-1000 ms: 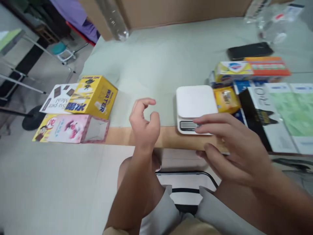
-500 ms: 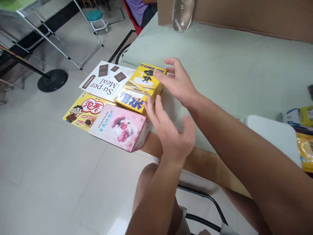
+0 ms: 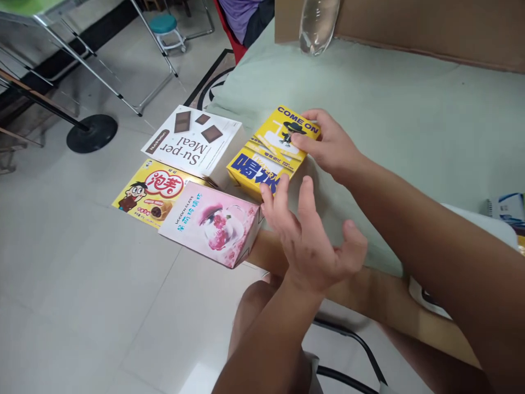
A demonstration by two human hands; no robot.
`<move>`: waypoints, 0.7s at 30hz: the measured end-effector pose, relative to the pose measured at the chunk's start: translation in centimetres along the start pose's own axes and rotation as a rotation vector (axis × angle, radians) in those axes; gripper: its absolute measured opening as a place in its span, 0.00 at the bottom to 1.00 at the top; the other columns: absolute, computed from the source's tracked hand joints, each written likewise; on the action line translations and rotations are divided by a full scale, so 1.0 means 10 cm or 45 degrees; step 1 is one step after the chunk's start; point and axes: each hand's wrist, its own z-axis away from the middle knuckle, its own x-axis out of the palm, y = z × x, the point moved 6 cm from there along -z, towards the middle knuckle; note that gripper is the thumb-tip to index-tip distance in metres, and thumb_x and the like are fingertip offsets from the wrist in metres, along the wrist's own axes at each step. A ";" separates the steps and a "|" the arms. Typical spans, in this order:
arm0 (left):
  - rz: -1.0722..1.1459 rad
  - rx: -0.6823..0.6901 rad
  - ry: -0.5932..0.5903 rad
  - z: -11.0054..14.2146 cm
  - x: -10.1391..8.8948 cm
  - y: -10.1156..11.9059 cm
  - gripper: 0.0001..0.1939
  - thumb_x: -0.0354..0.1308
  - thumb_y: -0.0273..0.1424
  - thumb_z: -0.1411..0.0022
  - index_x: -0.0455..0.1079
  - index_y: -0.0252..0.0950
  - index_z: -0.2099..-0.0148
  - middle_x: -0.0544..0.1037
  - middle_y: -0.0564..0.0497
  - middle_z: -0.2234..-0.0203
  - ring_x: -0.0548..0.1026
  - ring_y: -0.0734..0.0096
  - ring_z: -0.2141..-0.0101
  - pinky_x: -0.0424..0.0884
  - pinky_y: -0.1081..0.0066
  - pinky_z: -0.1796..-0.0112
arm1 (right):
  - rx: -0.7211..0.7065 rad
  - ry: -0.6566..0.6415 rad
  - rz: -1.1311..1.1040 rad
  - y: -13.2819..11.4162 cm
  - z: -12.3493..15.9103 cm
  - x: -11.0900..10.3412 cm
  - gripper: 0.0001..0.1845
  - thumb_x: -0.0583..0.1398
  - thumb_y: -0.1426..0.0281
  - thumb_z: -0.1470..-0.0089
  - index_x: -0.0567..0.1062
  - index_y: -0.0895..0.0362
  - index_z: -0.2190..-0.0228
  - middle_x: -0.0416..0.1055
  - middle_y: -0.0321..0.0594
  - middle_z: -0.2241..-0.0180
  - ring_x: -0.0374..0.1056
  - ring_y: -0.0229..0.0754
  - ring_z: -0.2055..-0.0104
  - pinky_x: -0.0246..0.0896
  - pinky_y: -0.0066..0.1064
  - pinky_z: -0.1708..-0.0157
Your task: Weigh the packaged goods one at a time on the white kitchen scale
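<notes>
My right hand [image 3: 330,141] grips the far right corner of a yellow box [image 3: 273,148] lettered "COME ON", thumb on its top face. Fingers spread, my left hand [image 3: 309,232] is open by the near corner of that box; whether a fingertip touches it I cannot tell. To the left sits a white "Su-per Meal" box [image 3: 197,137] with chocolate squares on it, a gap now between it and the yellow one. A pink box [image 3: 209,221] with a glass cup picture lies nearer me, beside a flat yellow cream puff box [image 3: 158,189] with a cartoon figure.
The boxes sit at the left end of a table with a pale green cloth [image 3: 402,109]. A clear bottle [image 3: 318,27] stands at the back against a cardboard panel [image 3: 410,33]. At right, a white object [image 3: 484,221] is partly behind my forearm. A person in purple [image 3: 241,19] sits beyond.
My right hand has closed on the yellow "COME ON" box and drawn it rightward, away from the white box. My left hand has shifted right too, fingers still spread. The view has shifted slightly.
</notes>
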 end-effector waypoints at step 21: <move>0.876 -0.110 -0.277 0.18 0.45 0.08 0.36 0.46 0.51 0.25 0.48 0.45 0.22 0.57 0.42 0.25 0.54 0.51 0.25 0.54 0.49 0.26 | -0.103 0.520 0.355 -0.59 1.63 -1.33 0.21 0.61 0.59 0.38 0.77 0.50 0.45 0.79 0.42 0.43 0.76 0.53 0.43 0.71 0.54 0.38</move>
